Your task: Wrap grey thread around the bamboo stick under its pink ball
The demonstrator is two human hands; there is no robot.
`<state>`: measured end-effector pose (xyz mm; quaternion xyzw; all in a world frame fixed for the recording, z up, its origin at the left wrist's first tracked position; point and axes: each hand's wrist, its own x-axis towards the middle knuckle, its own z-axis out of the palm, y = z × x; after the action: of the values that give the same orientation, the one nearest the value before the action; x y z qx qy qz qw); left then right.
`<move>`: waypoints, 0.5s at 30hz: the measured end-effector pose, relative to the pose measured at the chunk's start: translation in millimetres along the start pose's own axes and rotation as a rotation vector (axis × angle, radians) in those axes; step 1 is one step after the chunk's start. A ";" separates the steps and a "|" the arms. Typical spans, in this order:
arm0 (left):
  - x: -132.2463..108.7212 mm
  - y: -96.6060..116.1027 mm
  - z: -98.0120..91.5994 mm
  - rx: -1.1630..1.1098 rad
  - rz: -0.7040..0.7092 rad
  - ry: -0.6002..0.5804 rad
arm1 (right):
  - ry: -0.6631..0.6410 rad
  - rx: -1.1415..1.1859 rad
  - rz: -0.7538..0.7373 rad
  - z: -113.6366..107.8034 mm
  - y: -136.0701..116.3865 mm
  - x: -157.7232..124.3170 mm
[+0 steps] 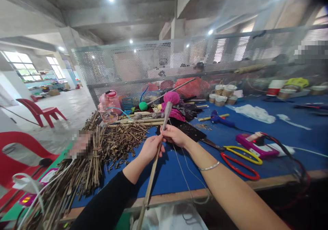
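My left hand [150,148] is closed round a long thin bamboo stick [151,178] that slants up from the table's near edge. The stick's upper end carries a grey wrapped tip [167,111]. My right hand [173,134] pinches the stick just above the left hand, fingers pressed together. A thin pale thread [183,173] hangs from near the right hand down toward the table edge. A silver bangle [210,167] circles my right wrist. Both hands hover over the blue table cover [176,175].
A heap of dry sticks and twigs [102,155] lies left. Large scissors with red and yellow handles [238,160], a pink device [256,146], a blue glue gun [221,119], pink yarn [171,97], a pink jug [109,105] and paper cups [225,93] surround. A perforated metal screen [179,59] stands behind, red chairs [41,111] left.
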<state>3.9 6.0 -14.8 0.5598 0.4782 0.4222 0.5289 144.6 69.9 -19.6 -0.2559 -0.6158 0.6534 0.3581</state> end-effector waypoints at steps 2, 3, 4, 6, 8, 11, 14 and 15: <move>1.4 -4.6 -0.6 0.123 0.106 0.146 | 0.019 -0.029 0.011 0.1 3.8 2.2; 2.2 -6.3 -0.8 0.171 0.160 0.219 | 0.025 -0.030 0.012 0.3 4.8 2.9; 2.9 -7.0 -0.7 0.194 0.190 0.269 | 0.027 -0.021 0.011 0.6 4.8 3.2; 3.3 -5.2 -0.2 0.136 0.153 0.260 | 0.022 0.026 0.006 1.2 1.9 2.3; 2.5 -0.5 0.6 -0.008 0.056 0.162 | 0.013 0.088 0.002 1.5 -2.7 0.0; 0.6 3.8 1.1 -0.151 -0.044 -0.004 | -0.001 0.116 0.022 1.1 -5.4 -2.2; 1.2 -1.5 -0.4 -0.092 -0.001 0.011 | -0.001 0.073 0.037 -0.1 0.5 0.1; 2.0 -4.3 -1.0 -0.047 0.042 0.069 | 0.003 0.055 0.033 -0.4 3.1 1.4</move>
<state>2.9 8.1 -19.1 0.5423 0.4742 0.4634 0.5161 143.5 71.2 -22.5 -0.2570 -0.5929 0.6754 0.3553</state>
